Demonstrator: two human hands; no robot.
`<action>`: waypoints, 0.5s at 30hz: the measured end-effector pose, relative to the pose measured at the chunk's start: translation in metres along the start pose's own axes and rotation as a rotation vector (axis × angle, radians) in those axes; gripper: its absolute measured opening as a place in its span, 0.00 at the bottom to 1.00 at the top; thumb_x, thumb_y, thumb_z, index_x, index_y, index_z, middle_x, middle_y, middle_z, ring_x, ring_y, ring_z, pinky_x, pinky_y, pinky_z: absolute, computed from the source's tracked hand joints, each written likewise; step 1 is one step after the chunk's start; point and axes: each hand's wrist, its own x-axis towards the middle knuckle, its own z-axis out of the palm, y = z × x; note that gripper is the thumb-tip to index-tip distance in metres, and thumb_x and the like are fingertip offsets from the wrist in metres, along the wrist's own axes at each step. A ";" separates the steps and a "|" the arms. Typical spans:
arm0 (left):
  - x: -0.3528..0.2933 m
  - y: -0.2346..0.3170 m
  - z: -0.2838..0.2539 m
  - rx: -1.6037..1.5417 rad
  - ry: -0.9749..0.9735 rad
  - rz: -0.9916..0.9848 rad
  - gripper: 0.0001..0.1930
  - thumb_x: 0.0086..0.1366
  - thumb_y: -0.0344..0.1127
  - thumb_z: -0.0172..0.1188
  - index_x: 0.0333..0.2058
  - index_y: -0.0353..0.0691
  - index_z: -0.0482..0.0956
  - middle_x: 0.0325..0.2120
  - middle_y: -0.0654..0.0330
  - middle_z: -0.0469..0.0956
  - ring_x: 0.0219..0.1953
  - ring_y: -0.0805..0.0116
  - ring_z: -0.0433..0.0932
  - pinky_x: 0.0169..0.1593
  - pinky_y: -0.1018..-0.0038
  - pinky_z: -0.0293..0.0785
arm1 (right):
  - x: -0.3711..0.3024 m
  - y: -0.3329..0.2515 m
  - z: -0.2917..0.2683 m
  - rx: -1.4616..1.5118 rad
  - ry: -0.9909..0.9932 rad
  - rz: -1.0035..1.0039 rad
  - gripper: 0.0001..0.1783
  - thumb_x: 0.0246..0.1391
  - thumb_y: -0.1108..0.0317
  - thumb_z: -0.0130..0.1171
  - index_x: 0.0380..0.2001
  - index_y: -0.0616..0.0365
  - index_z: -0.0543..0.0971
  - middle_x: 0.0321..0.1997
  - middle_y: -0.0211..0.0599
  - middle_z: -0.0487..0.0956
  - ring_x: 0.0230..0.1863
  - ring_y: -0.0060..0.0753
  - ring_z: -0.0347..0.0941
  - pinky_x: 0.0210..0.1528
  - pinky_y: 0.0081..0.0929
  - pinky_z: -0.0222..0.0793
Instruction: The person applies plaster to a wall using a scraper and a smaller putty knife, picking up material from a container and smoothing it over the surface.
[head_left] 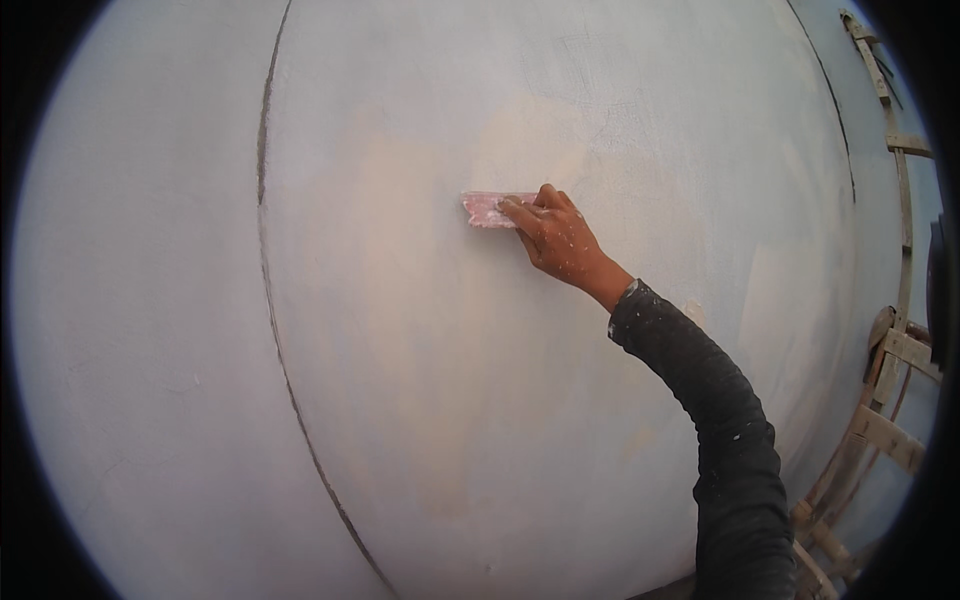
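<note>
From where I stand, the pale grey-blue wall (470, 400) fills most of the view, clouded with cream patches (395, 215) around its middle. A dark groove (266, 250) runs down its left part; a thinner dark line (836, 105) marks the upper right. The right hand (562, 238), flecked white below a dark sleeve (735, 440), pinches a flat pink piece (482, 209) at the wall's middle, over the cream; whether it's scraper or sandpaper is unclear. The left hand's state I can't tell. Rough wooden framing (888, 435) stands along the far right.
</note>
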 end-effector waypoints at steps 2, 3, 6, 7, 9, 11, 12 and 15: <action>-0.002 -0.001 0.004 0.000 0.004 -0.005 0.23 0.76 0.49 0.55 0.36 0.30 0.81 0.26 0.57 0.78 0.28 0.61 0.74 0.35 0.56 0.73 | -0.058 -0.039 -0.002 0.123 -0.184 -0.171 0.20 0.64 0.68 0.67 0.59 0.54 0.84 0.50 0.32 0.90 0.47 0.36 0.75 0.59 0.35 0.73; -0.001 -0.002 0.006 0.001 -0.002 -0.005 0.23 0.76 0.49 0.55 0.36 0.30 0.81 0.26 0.57 0.78 0.29 0.61 0.74 0.35 0.56 0.73 | -0.071 -0.042 -0.017 0.161 -0.369 -0.194 0.19 0.65 0.68 0.67 0.58 0.52 0.85 0.50 0.31 0.90 0.47 0.34 0.75 0.57 0.34 0.74; -0.006 0.000 0.004 0.012 0.008 -0.011 0.24 0.76 0.50 0.55 0.36 0.29 0.81 0.26 0.57 0.78 0.29 0.61 0.73 0.36 0.56 0.73 | -0.047 0.011 -0.050 0.185 -0.213 -0.059 0.17 0.68 0.67 0.63 0.58 0.52 0.85 0.48 0.30 0.91 0.45 0.33 0.75 0.53 0.32 0.72; -0.005 0.001 0.007 0.010 -0.005 -0.011 0.24 0.76 0.50 0.55 0.36 0.29 0.81 0.26 0.57 0.78 0.29 0.61 0.73 0.36 0.56 0.73 | -0.031 0.045 -0.064 0.022 -0.084 0.056 0.17 0.68 0.67 0.63 0.58 0.52 0.85 0.47 0.30 0.91 0.44 0.33 0.74 0.52 0.32 0.72; 0.001 0.004 0.015 0.011 -0.036 -0.005 0.24 0.76 0.50 0.55 0.36 0.29 0.81 0.26 0.57 0.78 0.29 0.61 0.73 0.36 0.56 0.73 | -0.008 0.121 -0.089 -0.250 0.111 0.227 0.18 0.67 0.68 0.64 0.59 0.52 0.85 0.47 0.32 0.91 0.41 0.34 0.72 0.50 0.33 0.70; 0.003 0.004 0.019 0.005 -0.036 -0.004 0.24 0.76 0.50 0.55 0.36 0.29 0.81 0.26 0.57 0.78 0.29 0.61 0.73 0.36 0.56 0.73 | -0.010 0.146 -0.080 -0.352 0.127 0.255 0.20 0.66 0.69 0.65 0.60 0.53 0.84 0.47 0.34 0.90 0.41 0.34 0.71 0.50 0.35 0.70; 0.005 0.004 0.020 0.003 -0.035 -0.004 0.24 0.76 0.50 0.54 0.36 0.29 0.81 0.26 0.57 0.78 0.29 0.61 0.73 0.36 0.56 0.73 | -0.022 0.142 -0.069 -0.358 0.067 0.228 0.21 0.65 0.69 0.65 0.61 0.53 0.83 0.48 0.35 0.90 0.41 0.35 0.72 0.51 0.35 0.71; -0.005 0.004 0.013 -0.001 0.011 -0.010 0.24 0.77 0.50 0.54 0.36 0.29 0.81 0.26 0.58 0.78 0.29 0.61 0.73 0.36 0.56 0.73 | -0.073 0.065 -0.026 -0.151 -0.042 0.018 0.23 0.64 0.70 0.66 0.62 0.54 0.82 0.47 0.37 0.90 0.43 0.35 0.72 0.58 0.34 0.73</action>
